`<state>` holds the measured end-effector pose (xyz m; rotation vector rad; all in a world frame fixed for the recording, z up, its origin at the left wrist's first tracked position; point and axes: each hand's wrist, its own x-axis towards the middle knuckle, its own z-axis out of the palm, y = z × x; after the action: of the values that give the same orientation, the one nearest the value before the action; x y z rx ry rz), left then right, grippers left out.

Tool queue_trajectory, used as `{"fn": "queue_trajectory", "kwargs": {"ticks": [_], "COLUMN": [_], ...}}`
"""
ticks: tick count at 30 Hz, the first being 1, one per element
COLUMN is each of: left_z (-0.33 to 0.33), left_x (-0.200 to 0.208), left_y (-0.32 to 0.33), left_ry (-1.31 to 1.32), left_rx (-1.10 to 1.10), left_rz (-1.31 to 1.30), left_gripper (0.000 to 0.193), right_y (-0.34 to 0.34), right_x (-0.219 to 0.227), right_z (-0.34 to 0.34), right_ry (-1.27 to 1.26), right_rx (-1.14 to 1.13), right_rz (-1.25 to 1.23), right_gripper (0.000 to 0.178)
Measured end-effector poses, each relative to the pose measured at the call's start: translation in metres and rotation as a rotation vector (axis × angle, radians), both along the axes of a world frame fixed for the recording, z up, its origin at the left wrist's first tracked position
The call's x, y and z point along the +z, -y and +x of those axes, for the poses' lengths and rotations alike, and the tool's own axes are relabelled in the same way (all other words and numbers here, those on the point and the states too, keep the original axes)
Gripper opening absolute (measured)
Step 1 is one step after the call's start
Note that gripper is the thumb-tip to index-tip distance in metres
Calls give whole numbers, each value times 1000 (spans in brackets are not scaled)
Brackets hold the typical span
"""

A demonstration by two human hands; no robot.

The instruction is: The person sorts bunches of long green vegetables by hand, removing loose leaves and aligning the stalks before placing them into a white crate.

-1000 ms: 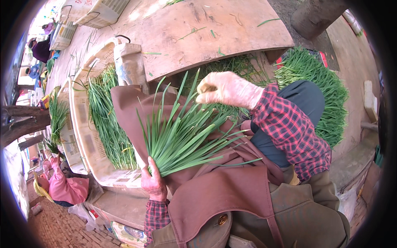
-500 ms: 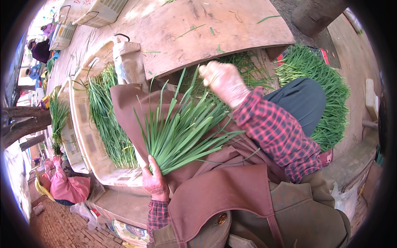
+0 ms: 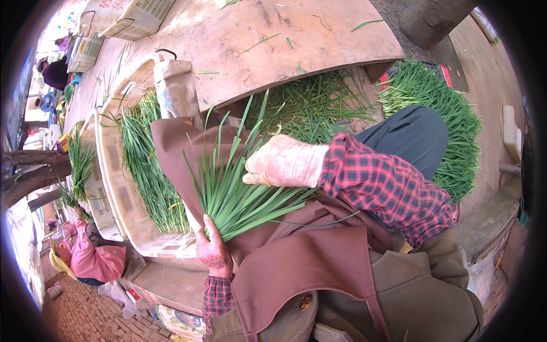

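Broadly, a flat pale-brown wooden board [image 3: 296,37] lies beyond a smooth brown leathery apron [image 3: 310,262], with a cream plastic crate [image 3: 114,182] leftward. Over the apron fans a bunch of slim green leaves [image 3: 231,202], its base closed inside the left hand [image 3: 215,251]; the right hand [image 3: 285,163] curls over them, any grip hidden.

Green leaf bunch [image 3: 228,205], fanned out, over apron [image 3: 302,262]
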<state>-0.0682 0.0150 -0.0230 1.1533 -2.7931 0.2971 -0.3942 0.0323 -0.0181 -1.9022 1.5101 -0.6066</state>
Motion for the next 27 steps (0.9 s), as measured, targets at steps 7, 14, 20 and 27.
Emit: {"fn": "queue_trajectory", "kwargs": {"ticks": [7,14,20,27], "left_z": [4,5,3,3], "left_x": [-5,-4,-5,-4], "left_y": [0,-2,-2,-3], "left_ry": [4,-30,-43,-49], "left_rx": [-1,21,27,24], "left_rz": [-37,14,32,14], "left_gripper": [59,63,65,67], "right_y": [-7,-35,-26,-18], "right_x": [12,13,-6,-2], "right_z": [-19,-72,-33,-11], "right_ry": [790,425,211,112], "right_rx": [-691,-417,-141,-58], "right_rz": [57,-159,-11,128], "right_gripper": [36,26,34,37]}}
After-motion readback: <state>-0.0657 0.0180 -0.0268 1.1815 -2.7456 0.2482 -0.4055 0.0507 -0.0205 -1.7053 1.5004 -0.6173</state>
